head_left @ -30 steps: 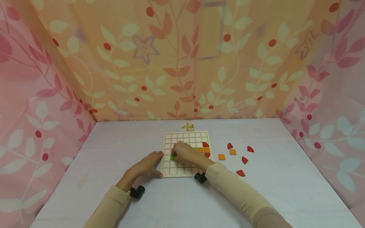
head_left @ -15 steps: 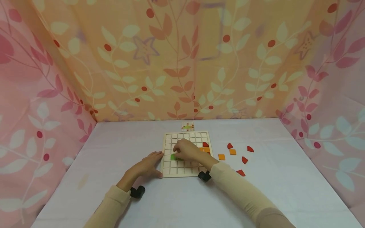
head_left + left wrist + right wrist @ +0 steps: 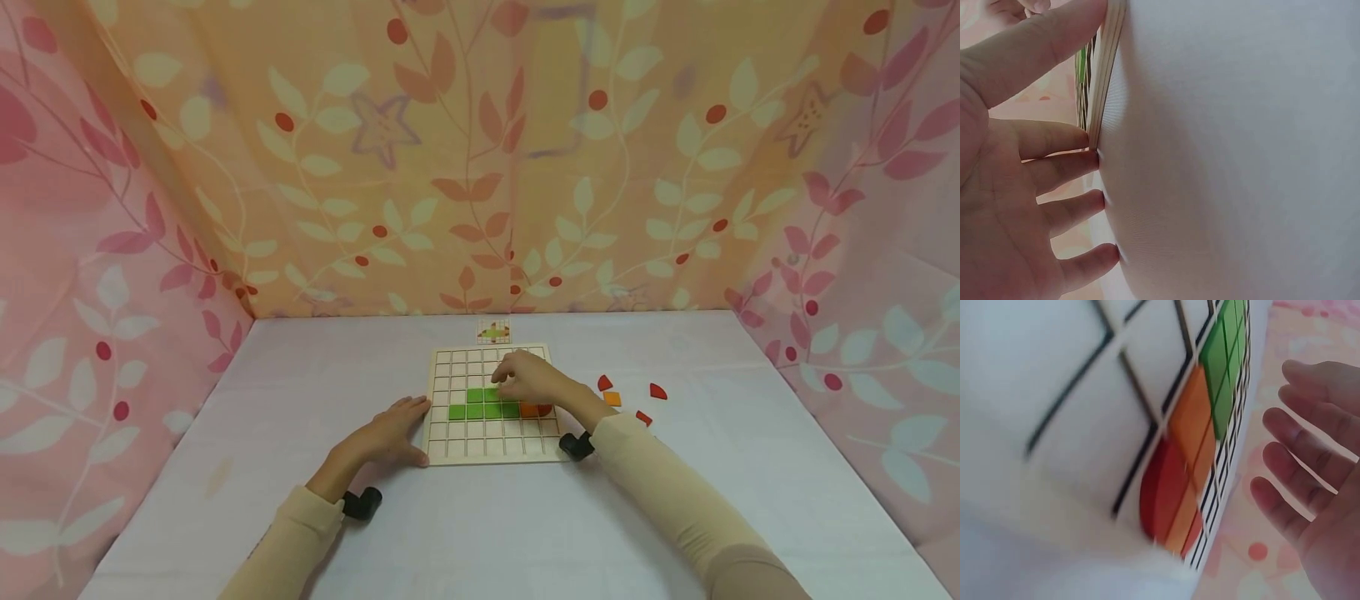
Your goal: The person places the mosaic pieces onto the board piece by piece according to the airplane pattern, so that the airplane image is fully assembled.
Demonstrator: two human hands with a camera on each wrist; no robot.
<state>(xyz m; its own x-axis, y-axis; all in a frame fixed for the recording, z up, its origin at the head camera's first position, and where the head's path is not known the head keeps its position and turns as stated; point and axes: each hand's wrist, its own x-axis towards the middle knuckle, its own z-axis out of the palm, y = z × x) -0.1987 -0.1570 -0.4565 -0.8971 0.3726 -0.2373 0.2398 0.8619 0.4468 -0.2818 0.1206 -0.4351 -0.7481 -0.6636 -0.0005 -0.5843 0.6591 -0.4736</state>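
A wooden board with a square grid (image 3: 457,448) lies flat on the white-covered table. Green square tiles (image 3: 475,411) fill a short row and part of the row behind it. At their right end are orange square tiles (image 3: 1192,415) and red quarter-round tiles (image 3: 1161,494). My left hand (image 3: 392,432) rests at the board's left side, thumb at the near corner and spread fingertips along the edge. Over the right half of the board hovers my right hand (image 3: 531,379), fingers loosely bent and nothing between them in the right wrist view. It hides some tiles from the head view.
A small pattern card (image 3: 493,332) lies just behind the board. Right of the board are loose red quarter-round pieces (image 3: 658,391) and an orange square (image 3: 612,399); the right forearm covers that area partly. A leaf-patterned curtain (image 3: 480,167) walls the table's back and sides.
My right hand has lifted off the left green tile and moved right across the board, uncovering several green tiles. The left hand has stayed at the board's edge.
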